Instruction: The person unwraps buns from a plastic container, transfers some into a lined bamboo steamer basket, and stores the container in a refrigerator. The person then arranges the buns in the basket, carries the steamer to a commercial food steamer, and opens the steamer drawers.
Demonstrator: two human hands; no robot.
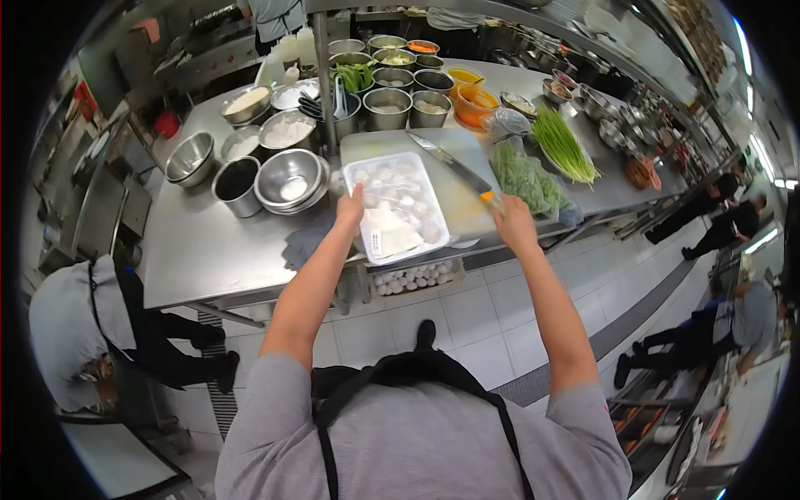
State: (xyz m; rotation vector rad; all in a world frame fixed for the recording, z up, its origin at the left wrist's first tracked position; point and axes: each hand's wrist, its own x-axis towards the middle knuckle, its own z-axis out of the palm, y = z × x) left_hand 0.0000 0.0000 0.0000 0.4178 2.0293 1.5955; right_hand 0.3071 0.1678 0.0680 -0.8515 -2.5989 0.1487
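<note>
My left hand [351, 208] is closed on the left edge of a white tray [440, 227] wrapped in clear film. Pale round pieces [392, 187], too blurred to name, show through the film, with a white label [392, 233] near the tray's front end. The tray overlaps the left part of a pale cutting board [375, 143]. At the board's right side, my right hand [514, 223] is closed around the yellow-orange handle of a knife [454, 165]. Its blade points away to the upper left, over the board. A bag of leafy greens [525, 179] lies just right of the knife.
Steel bowls [287, 179] and a dark-filled pot [237, 187] stand left of the board. Metal containers [387, 108] line its far side. Green stalks [562, 146] lie at right. A crate of eggs [414, 278] sits below the table. Co-workers stand at left [83, 333] and right [733, 325].
</note>
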